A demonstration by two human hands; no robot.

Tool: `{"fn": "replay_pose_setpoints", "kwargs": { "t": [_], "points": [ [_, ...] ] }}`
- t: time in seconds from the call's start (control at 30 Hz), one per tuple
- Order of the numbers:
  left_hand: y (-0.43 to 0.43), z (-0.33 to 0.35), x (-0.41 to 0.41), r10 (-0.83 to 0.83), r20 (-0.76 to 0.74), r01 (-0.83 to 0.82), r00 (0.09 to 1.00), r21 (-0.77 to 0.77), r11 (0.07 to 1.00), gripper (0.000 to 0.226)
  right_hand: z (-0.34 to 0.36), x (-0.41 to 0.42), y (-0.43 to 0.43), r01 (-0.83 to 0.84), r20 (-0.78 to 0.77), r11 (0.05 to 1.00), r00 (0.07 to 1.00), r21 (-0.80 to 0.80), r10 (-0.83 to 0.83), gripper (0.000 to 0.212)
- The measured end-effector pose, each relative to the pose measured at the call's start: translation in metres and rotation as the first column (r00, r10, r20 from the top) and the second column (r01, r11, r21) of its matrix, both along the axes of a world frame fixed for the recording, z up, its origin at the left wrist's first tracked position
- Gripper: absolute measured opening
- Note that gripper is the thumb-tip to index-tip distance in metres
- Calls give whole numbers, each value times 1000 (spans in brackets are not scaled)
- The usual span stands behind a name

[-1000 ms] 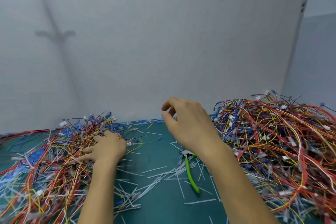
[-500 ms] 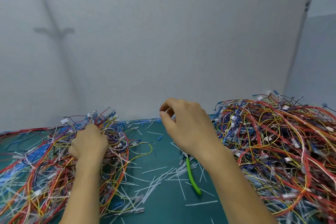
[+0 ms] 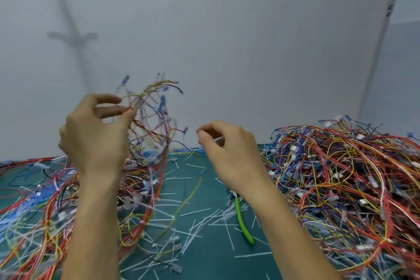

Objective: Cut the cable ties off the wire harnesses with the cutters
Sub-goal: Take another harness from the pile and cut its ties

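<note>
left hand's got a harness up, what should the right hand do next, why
Probably reach the right hand down to grip the green-handled cutters lying on the mat by its wrist: the left hand holds a harness lifted, but neither hand has the tool.

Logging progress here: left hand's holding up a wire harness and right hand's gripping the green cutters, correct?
Not quite. The head view shows the green cutters lying on the mat, under the right wrist; the right hand does not grip them. The left hand does hold up a wire harness.
</note>
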State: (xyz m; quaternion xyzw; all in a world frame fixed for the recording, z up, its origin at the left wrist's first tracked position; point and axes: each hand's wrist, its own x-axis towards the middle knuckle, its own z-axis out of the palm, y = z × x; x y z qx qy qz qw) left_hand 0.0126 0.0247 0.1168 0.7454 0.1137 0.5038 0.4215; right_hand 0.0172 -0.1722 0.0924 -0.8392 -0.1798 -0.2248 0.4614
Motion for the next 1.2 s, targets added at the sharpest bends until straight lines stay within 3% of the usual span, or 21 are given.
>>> {"fn": "replay_pose_setpoints", "kwargs": {
  "t": [0.17, 0.37, 0.47, 0.53, 0.6, 0.73, 0.83, 0.9, 1.07, 1.2],
  "points": [
    [-28, -1, 5, -346, -248, 380, 905, 105, 919, 22, -6, 3, 9, -113, -131, 984, 983, 136, 131, 27],
    [-47, -4, 6, -545, -416, 628, 728, 85, 773, 20, -17, 14, 5, 26, -316, 928, 944, 373, 100, 45],
    [-45, 0, 0, -639, -493, 755, 590, 55, 654, 22, -16, 15, 4, 59, -345, 866, 929, 496, 134, 59],
    [-43, 2, -5, -674, -563, 819, 479, 11, 573, 21, -15, 15, 2, 63, -336, 842, 931, 535, 144, 49],
    [-41, 3, -9, -670, -605, 835, 430, -16, 550, 18, -15, 15, 1, 53, -331, 839, 931, 542, 155, 35],
    [-40, 4, -7, -598, -571, 725, 562, -7, 688, 13, -13, 15, -3, 59, -332, 839, 932, 541, 148, 15],
    [-34, 2, -1, -416, -575, 551, 705, 75, 831, 11, -8, 12, -5, 46, -292, 846, 947, 532, 132, 14],
    [-30, 0, 2, -338, -575, 480, 745, 109, 870, 11, -7, 10, -5, 56, -246, 851, 965, 523, 88, 12],
    [-15, -4, 4, -81, -629, 344, 773, 309, 887, 27, 1, 4, -3, 80, -181, 871, 983, 484, 11, 20],
    [-2, -5, 0, -25, -796, 502, 605, 356, 788, 40, 6, 5, -8, 40, -129, 847, 991, 531, 35, 19]
  ]
}}
